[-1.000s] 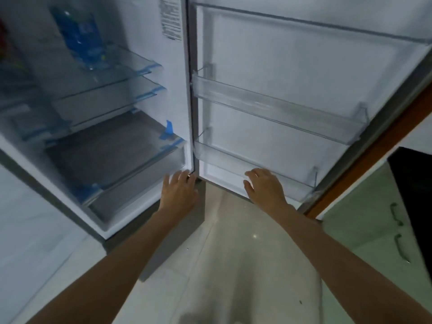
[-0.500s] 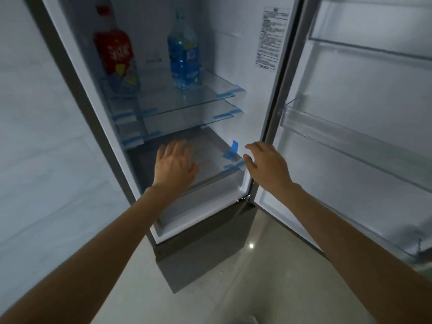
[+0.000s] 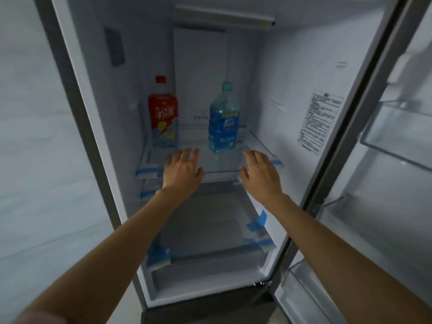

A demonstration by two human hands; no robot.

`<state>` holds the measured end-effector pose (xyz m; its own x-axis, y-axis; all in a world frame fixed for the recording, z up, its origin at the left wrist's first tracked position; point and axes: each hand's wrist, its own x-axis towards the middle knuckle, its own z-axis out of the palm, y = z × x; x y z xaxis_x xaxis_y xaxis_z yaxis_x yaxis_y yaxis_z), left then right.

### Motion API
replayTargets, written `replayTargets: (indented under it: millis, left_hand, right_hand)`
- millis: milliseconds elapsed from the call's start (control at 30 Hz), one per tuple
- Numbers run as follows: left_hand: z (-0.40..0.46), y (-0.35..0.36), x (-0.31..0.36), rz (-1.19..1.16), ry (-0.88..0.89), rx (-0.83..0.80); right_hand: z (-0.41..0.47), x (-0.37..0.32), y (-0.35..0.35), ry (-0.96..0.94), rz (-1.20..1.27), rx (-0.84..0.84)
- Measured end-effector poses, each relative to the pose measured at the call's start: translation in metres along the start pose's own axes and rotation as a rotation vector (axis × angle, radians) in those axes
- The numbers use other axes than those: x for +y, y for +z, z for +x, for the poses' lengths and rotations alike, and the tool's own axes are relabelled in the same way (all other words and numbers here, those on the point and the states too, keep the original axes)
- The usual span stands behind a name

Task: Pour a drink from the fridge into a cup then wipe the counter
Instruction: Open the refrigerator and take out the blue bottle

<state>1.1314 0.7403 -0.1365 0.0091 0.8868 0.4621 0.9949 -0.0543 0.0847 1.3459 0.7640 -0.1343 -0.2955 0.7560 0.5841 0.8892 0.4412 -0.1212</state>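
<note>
Inside fridge, door open at right w/ clear door bins. Red bottle back-left and blue bottle mid-right stand upright, well apart, on top glass shelf; blue tape on shelf edges. Left hand and right hand both reach fwd at shelf's front edge, palms down, fingers straight and spread, holding nothing, short of both bottles. Label text too blurred to read.

Bottles: two, a red bottle and a blue bottle
Hands: two, left and right
Fridges: one
Open doors: one
Printed labels: one
</note>
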Motion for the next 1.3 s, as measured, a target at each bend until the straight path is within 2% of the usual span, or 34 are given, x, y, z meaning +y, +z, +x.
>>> replayTargets:
  millis: [133,300,467,633,733,867,1133,1300]
  left_hand:
    - [0.038,0.004,0.004,-0.057,-0.073,-0.032]
    - [0.078,0.023,0.001,-0.168,-0.073,-0.037]
    - [0.110,0.046,0.006,-0.407,-0.061,-0.075]
    - [0.131,0.059,0.014,-0.719,-0.073,-0.066]
    - [0.143,0.072,0.011,-0.846,-0.086,-0.023]
    - [0.153,0.085,0.005,-0.972,-0.087,-0.006]
    - [0.142,0.062,0.010,-1.127,-0.016,0.029]
    - [0.117,0.053,0.009,-1.282,-0.115,0.047]
  right_hand:
    - [0.036,0.009,0.015,0.029,0.049,-0.027]
    - [0.074,0.026,0.034,0.099,0.111,-0.097]
    - [0.112,0.041,0.051,0.164,0.206,-0.158]
    - [0.143,0.046,0.072,0.194,0.540,-0.200]
    - [0.148,0.047,0.076,0.200,0.764,-0.274]
    - [0.144,0.039,0.074,0.221,0.957,-0.289]
    - [0.137,0.032,0.077,0.163,0.968,-0.245]
    - [0.125,0.021,0.070,0.097,0.968,-0.182]
